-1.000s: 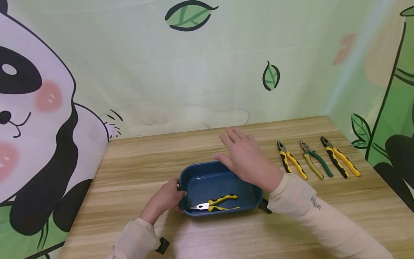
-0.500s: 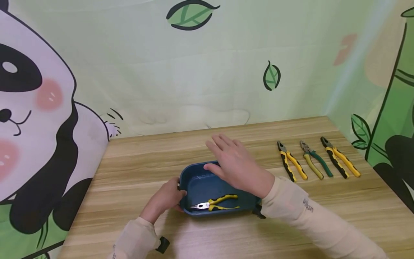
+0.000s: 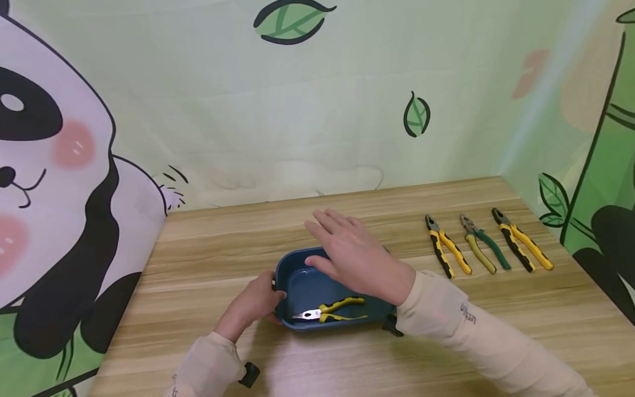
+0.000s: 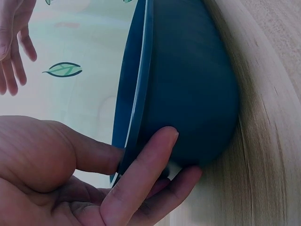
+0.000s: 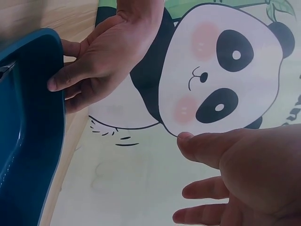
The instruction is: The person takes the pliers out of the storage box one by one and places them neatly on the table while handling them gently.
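A dark blue rectangular tub (image 3: 310, 281) stands on the wooden table, with yellow-and-black needle-nose pliers (image 3: 329, 310) lying inside near its front wall. My left hand (image 3: 258, 300) grips the tub's left end; in the left wrist view the thumb (image 4: 101, 157) hooks over the rim while the fingers (image 4: 141, 183) lie against the outer wall. Above the tub's right part hovers my right hand (image 3: 354, 256), fingers extended and holding nothing. It covers the tub's back right corner in the head view. The right wrist view shows that hand (image 5: 244, 174) apart from the tub wall (image 5: 47, 117).
To the right lie three pliers in a row: yellow-and-black pliers (image 3: 436, 240), green-handled pliers (image 3: 488, 245) and another yellow-and-black pair (image 3: 521, 240). A cloth backdrop (image 3: 297, 121) with a panda and leaves rises behind the wooden table (image 3: 208, 248).
My right hand has moved left and slightly toward me over the tub, its fingers still extended. The left hand, the tub and all the pliers have stayed where they were.
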`<state>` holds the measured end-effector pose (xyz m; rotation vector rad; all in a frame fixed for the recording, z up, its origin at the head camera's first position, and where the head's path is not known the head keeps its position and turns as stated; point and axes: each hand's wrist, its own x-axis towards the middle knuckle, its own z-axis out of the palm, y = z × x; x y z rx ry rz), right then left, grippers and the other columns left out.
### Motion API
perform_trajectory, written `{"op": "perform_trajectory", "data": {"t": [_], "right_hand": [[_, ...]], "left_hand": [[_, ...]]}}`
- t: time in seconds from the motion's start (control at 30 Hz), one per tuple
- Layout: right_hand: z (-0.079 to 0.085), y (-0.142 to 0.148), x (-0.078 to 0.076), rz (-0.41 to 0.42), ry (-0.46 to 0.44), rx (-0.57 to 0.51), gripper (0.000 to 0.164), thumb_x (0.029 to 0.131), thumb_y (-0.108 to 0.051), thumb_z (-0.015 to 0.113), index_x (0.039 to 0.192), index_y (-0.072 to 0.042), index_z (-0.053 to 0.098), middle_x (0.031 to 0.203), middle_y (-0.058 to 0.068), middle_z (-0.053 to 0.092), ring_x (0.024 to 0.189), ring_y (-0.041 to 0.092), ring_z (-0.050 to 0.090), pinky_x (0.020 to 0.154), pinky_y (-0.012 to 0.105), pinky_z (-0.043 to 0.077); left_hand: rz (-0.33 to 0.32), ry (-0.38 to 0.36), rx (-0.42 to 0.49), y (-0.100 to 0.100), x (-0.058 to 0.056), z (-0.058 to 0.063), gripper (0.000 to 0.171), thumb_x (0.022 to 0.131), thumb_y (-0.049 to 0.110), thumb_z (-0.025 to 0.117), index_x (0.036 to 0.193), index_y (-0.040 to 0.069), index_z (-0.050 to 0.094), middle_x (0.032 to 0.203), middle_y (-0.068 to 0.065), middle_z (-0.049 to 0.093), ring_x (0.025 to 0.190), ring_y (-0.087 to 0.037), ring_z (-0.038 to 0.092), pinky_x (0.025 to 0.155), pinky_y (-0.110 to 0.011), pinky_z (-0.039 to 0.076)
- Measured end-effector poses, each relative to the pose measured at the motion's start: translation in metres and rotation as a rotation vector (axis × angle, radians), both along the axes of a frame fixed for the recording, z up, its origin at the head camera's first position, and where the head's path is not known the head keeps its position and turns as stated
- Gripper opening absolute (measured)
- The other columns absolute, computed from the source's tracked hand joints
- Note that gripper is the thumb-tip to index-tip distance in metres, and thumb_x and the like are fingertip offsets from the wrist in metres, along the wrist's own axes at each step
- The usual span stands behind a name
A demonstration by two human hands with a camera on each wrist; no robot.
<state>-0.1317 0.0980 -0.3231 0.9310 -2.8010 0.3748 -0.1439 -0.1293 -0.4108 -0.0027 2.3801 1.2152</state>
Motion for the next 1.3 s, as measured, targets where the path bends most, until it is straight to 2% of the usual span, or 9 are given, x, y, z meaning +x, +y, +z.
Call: {"op": "perform_trajectory", "data": {"t": [0.37, 0.6, 0.73, 0.9, 1.13, 1.3], "right_hand": [[-0.003, -0.001, 0.002, 0.030, -0.034, -0.007, 0.061, 0.102, -0.040, 0.066, 0.149, -0.004, 0.052, 0.157, 0.022, 0.044, 0.145, 0.041, 0.040, 0.117, 0.062, 0.041], [-0.015, 0.000, 0.001, 0.073, -0.037, 0.011, 0.058, 0.099, -0.041, 0.069, 0.141, -0.002, 0.058, 0.143, 0.021, 0.057, 0.133, 0.041, 0.054, 0.115, 0.057, 0.046], [-0.021, 0.000, 0.000, 0.076, -0.071, 0.045, 0.058, 0.097, -0.042, 0.072, 0.138, -0.003, 0.061, 0.138, 0.019, 0.061, 0.129, 0.039, 0.057, 0.112, 0.055, 0.050], [-0.027, -0.002, 0.001, 0.064, -0.143, 0.075, 0.059, 0.097, -0.043, 0.073, 0.139, -0.003, 0.062, 0.139, 0.018, 0.062, 0.130, 0.038, 0.056, 0.114, 0.053, 0.048], [-0.038, -0.004, 0.001, 0.059, -0.193, 0.123, 0.055, 0.096, -0.041, 0.074, 0.136, -0.005, 0.065, 0.136, 0.015, 0.064, 0.124, 0.034, 0.060, 0.104, 0.050, 0.056], [-0.043, -0.005, 0.001, 0.042, -0.238, 0.146, 0.054, 0.096, -0.041, 0.075, 0.136, -0.005, 0.066, 0.136, 0.014, 0.065, 0.123, 0.032, 0.061, 0.102, 0.048, 0.056]], "left_hand": [[-0.003, -0.010, -0.011, -0.001, 0.000, 0.001, 0.044, 0.102, -0.005, 0.056, 0.139, -0.018, 0.039, 0.115, -0.034, 0.060, 0.069, -0.031, 0.072, 0.058, -0.040, 0.067], [0.005, 0.000, 0.008, 0.000, 0.001, 0.001, 0.041, 0.100, -0.006, 0.057, 0.136, -0.018, 0.041, 0.108, -0.031, 0.061, 0.066, -0.033, 0.072, 0.057, -0.041, 0.067], [0.003, 0.000, 0.011, 0.000, 0.000, 0.000, 0.041, 0.100, -0.006, 0.057, 0.136, -0.018, 0.041, 0.107, -0.030, 0.061, 0.066, -0.033, 0.072, 0.057, -0.040, 0.067], [0.004, -0.012, -0.004, -0.001, 0.000, 0.001, 0.041, 0.101, -0.005, 0.057, 0.137, -0.017, 0.041, 0.109, -0.030, 0.061, 0.066, -0.031, 0.072, 0.058, -0.041, 0.067], [0.004, -0.021, -0.015, -0.001, 0.000, 0.000, 0.042, 0.102, -0.005, 0.056, 0.140, -0.016, 0.041, 0.113, -0.032, 0.061, 0.066, -0.029, 0.072, 0.058, -0.041, 0.067], [-0.005, -0.005, 0.000, 0.000, 0.000, 0.000, 0.042, 0.101, -0.006, 0.056, 0.139, -0.017, 0.041, 0.111, -0.032, 0.062, 0.067, -0.031, 0.072, 0.059, -0.042, 0.067]]}}
